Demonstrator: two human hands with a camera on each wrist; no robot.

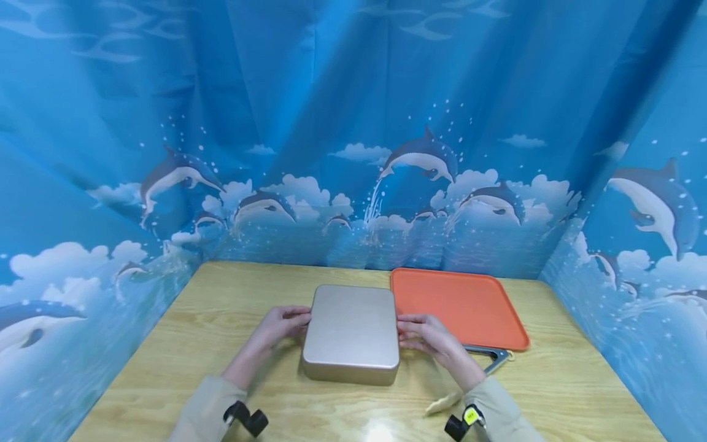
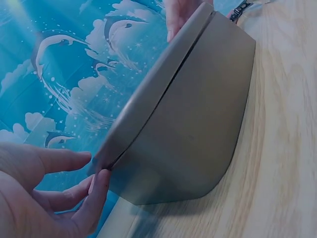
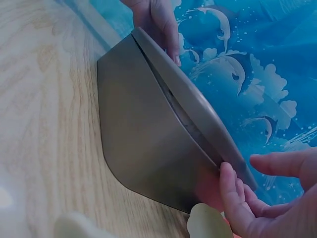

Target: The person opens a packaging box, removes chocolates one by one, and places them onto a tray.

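A champagne-coloured square metal tin (image 1: 350, 373) stands on the wooden table with its lid (image 1: 351, 325) on top. My left hand (image 1: 284, 325) holds the lid's left side, fingertips at the seam and thumb (image 2: 67, 161) near the upper edge. At the opposite side, my right hand (image 1: 428, 336) pinches the lid edge, with fingertips under the rim. In the right wrist view the lid (image 3: 195, 101) sits tilted, leaving a narrow dark gap above the tin's body (image 3: 143, 124). What the tin contains is hidden.
An orange-red tray (image 1: 453, 307) lies behind and to the right of the tin. Tongs with a grey metal handle (image 1: 497, 359) and cream-coloured tips (image 1: 442, 403) lie partly beneath my right forearm. A blue dolphin-print curtain (image 1: 342, 153) surrounds the wooden table (image 1: 166, 362).
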